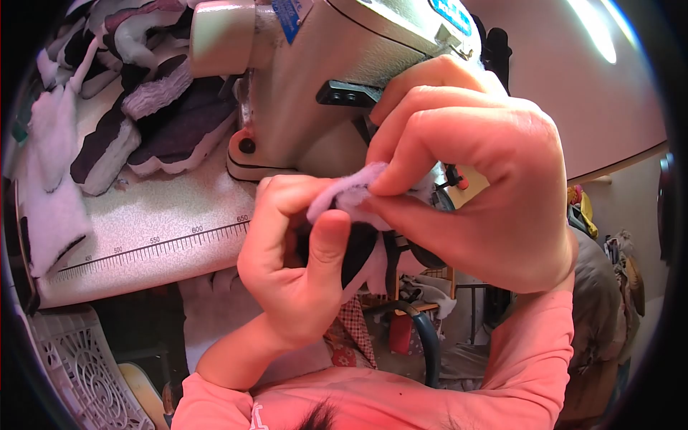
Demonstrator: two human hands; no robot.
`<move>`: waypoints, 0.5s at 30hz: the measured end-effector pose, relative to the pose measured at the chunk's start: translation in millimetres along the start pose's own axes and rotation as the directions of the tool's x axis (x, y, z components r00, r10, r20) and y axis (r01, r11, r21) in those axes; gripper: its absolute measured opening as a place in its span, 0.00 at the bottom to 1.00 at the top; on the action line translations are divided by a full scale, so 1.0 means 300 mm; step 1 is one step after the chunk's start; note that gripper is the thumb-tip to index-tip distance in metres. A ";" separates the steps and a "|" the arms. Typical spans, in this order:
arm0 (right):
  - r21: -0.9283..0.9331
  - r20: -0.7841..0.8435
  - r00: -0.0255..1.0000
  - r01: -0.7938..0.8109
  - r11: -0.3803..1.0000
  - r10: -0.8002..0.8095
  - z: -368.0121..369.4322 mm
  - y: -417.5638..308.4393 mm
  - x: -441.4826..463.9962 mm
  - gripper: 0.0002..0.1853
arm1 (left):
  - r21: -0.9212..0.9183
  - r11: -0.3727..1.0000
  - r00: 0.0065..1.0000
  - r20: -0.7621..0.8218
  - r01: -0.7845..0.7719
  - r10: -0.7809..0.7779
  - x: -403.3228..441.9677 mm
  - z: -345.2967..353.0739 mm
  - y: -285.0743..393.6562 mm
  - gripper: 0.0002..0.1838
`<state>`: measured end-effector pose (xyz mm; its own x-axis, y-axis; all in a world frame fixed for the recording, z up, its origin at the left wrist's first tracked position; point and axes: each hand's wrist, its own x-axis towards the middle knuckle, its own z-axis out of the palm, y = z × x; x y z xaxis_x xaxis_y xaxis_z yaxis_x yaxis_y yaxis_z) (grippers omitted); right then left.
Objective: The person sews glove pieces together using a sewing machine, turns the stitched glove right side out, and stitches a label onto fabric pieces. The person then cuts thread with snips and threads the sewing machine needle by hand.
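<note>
Two bare hands are observed at work on one fleece piece [349,192], which is held up in front of the sewing machine [308,132], above the near edge of the worktable [168,204]. By the right hand [466,172], the upper edge of the piece is pinched between thumb and index finger; the other fingers are bent and raised near the machine head. By the left hand [297,251], the piece is held at its left side, the index finger lying along the fleece and the thumb upright at its lower edge. The pale pile is seen folded over, with dark material showing beneath. Whether the piece is touched by the machine cannot be told, that area being covered by the hands. To the left, a heap of fabric pieces [175,132], dark with pale fleece, is noted on the table. A printed scale [158,249] is marked along the near edge. Below, a pale plastic crate [86,373] is seen.
</note>
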<state>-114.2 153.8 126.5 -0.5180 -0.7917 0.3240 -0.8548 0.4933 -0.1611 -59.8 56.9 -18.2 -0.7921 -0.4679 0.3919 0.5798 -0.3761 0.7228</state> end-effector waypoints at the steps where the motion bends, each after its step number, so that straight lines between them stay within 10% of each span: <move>1: 0.001 -0.002 1.000 -0.001 1.000 0.001 0.000 0.001 -0.001 0.11 | 0.002 1.000 1.000 0.002 0.000 0.000 0.004 0.001 -0.003 0.06; 7: 0.068 -0.002 0.999 -0.043 0.997 0.043 0.004 -0.047 0.022 0.11 | 0.134 0.991 0.995 0.104 -0.017 0.003 0.001 -0.023 -0.036 0.07; 10: 0.027 -0.071 0.994 -0.076 0.997 0.077 -0.021 -0.049 0.019 0.08 | -0.088 0.985 0.988 0.052 0.147 -0.143 -0.005 -0.016 -0.046 0.07; 12: 0.031 -0.074 0.972 0.227 0.973 -0.225 -0.079 0.014 -0.015 0.02 | -0.244 0.934 0.963 -0.008 0.261 -0.271 -0.023 -0.011 -0.059 0.06; 15: -0.034 0.005 0.999 0.038 0.999 -0.038 -0.167 -0.091 -0.075 0.09 | -0.167 0.963 0.971 -0.077 0.211 -0.227 -0.033 -0.001 -0.078 0.06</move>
<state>-77.6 176.2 170.4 -0.4853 -0.8117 0.3251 -0.8723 0.4748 -0.1166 -65.4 70.2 -39.1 -0.8857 -0.4308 0.1727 0.4227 -0.5948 0.6837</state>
